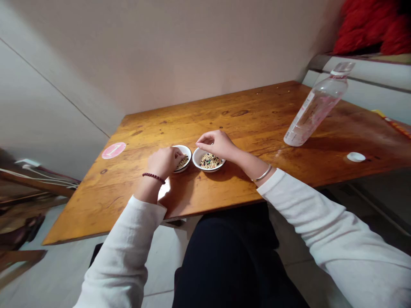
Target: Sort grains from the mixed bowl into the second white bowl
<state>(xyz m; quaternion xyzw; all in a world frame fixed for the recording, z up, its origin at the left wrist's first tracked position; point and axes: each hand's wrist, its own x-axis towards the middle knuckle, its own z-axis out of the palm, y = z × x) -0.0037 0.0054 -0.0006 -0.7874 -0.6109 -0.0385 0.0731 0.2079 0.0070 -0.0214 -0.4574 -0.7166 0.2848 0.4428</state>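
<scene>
Pale wall [176, 51] backs the wooden table [105, 201], where someone in white sleeves sits with both arms stretched forward. I take the right bowl [196, 162] as the middle of a clock, six towards the sitter. It holds mixed beans [210, 161], and the left bowl [190, 159], also with beans in it, is just beside it at nine.

From its forearm at seven, the left hand [162, 162] arches knuckles-up over the left bowl, fingers dipped inside; whether they pinch anything I cannot tell. With its forearm running back towards four, the right hand [218, 143] hovers over the far rim of the right bowl, fingers curled, thumb underneath, tips close together near eleven. I cannot tell if they meet or hold a bean.

A bottle [316, 111] stands at two, a white cap [356, 157] lies at three.
</scene>
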